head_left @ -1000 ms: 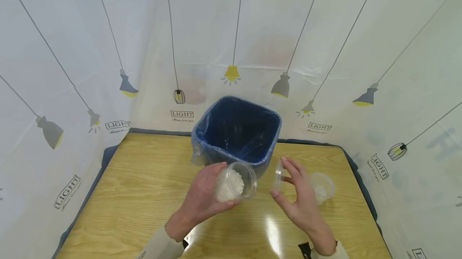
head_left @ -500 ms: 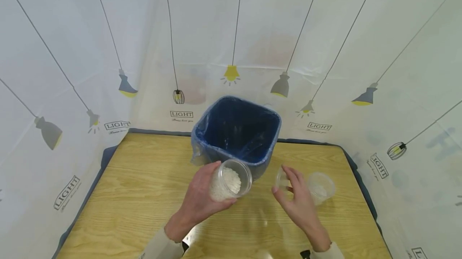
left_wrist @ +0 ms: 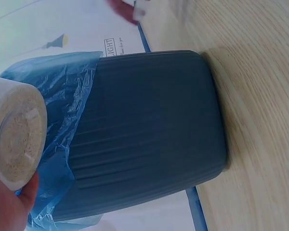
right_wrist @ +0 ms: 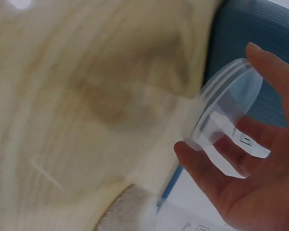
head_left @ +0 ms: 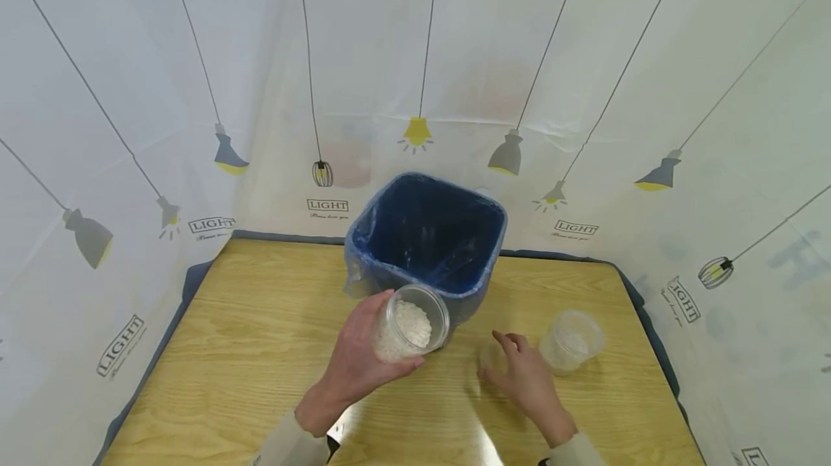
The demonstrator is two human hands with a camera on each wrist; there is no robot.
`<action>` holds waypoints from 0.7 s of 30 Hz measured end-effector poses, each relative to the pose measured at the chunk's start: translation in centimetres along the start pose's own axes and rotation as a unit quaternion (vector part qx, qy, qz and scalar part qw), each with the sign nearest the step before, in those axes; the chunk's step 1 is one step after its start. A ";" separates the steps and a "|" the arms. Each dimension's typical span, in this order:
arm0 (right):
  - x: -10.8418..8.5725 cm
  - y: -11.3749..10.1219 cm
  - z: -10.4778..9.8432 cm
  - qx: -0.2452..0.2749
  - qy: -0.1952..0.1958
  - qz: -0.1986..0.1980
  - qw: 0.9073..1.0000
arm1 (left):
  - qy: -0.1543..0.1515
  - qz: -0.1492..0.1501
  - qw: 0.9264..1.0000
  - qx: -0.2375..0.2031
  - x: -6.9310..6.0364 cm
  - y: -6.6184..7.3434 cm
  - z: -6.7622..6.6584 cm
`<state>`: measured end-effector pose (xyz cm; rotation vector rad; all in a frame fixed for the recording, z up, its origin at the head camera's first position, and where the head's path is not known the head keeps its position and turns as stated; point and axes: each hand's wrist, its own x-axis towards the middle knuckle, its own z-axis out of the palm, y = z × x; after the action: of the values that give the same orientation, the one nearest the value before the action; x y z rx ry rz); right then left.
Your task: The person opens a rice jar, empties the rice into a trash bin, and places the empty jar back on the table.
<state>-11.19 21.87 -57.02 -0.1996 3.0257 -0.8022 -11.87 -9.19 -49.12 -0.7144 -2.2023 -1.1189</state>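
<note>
My left hand (head_left: 360,347) grips a clear plastic jar (head_left: 388,332) partly filled with white rice-like grains (head_left: 413,324). The jar is tilted, its uncovered mouth facing up and to the right, just in front of a bin. In the left wrist view the jar's round base (left_wrist: 21,137) shows, with part of my hand below it. A round clear lid (right_wrist: 226,101) is pinched by its rim between the thumb and fingers of my right hand (head_left: 529,387), low over the table. Right of that hand stands a second clear jar (head_left: 571,343) with some white contents.
A dark blue bin (left_wrist: 149,130) lined with a blue plastic bag (head_left: 376,275) stands at the back middle of the wooden table (head_left: 273,322). Behind and at both sides hangs a white sheet (head_left: 363,55) printed with lamps.
My right hand has lowered toward the table with the lid, moving slightly left and nearer to me. The left hand has shifted the jar a little left and turned its mouth more upward.
</note>
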 end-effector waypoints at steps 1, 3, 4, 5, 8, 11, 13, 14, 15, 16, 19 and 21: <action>0.0 0.2 0.3 -0.008 -0.008 0.005 1.000 | 0.000 0.000 1.000 -0.001 0.0 0.0 0.0; 0.1 0.5 0.7 -0.025 -0.025 0.020 0.999 | 0.001 0.002 1.000 0.001 0.0 0.0 0.0; 0.1 0.6 0.9 -0.033 -0.033 0.026 0.999 | 0.002 0.004 1.000 0.002 0.0 -0.1 0.0; 0.1 0.8 1.1 -0.043 -0.040 0.031 0.998 | 0.002 0.005 1.000 0.003 -0.1 -0.1 0.0; 0.1 1.2 1.5 -0.062 -0.048 0.036 0.996 | 0.002 0.005 1.000 0.008 -0.1 -0.1 -0.1; 0.1 1.5 1.8 -0.075 -0.051 0.031 0.995 | 0.001 0.002 1.000 0.010 -0.2 -0.2 -0.1; 0.1 1.7 1.9 -0.083 -0.052 0.027 0.995 | 0.002 0.001 1.000 0.010 -0.3 -0.2 -0.1; 0.1 1.7 1.9 -0.085 -0.051 0.026 0.995 | 0.002 0.001 1.000 0.010 -0.3 -0.2 -0.1; 0.1 1.7 2.0 -0.086 -0.048 0.024 0.995 | 0.002 0.001 1.000 0.010 -0.3 -0.2 -0.1; 0.1 1.7 2.0 -0.087 -0.046 0.022 0.995 | 0.002 0.001 1.000 0.011 -0.3 -0.3 -0.1; 0.1 1.7 2.1 -0.091 -0.037 0.014 0.995 | 0.002 -0.001 1.000 0.012 -0.3 -0.3 -0.1; 0.1 1.6 2.1 -0.093 -0.035 0.011 0.995 | 0.001 -0.003 1.000 0.012 -0.3 -0.2 -0.2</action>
<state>-11.43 22.19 -59.64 -0.1894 3.0277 -0.5012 -11.76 -9.53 -49.38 -0.6965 -2.2134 -1.0941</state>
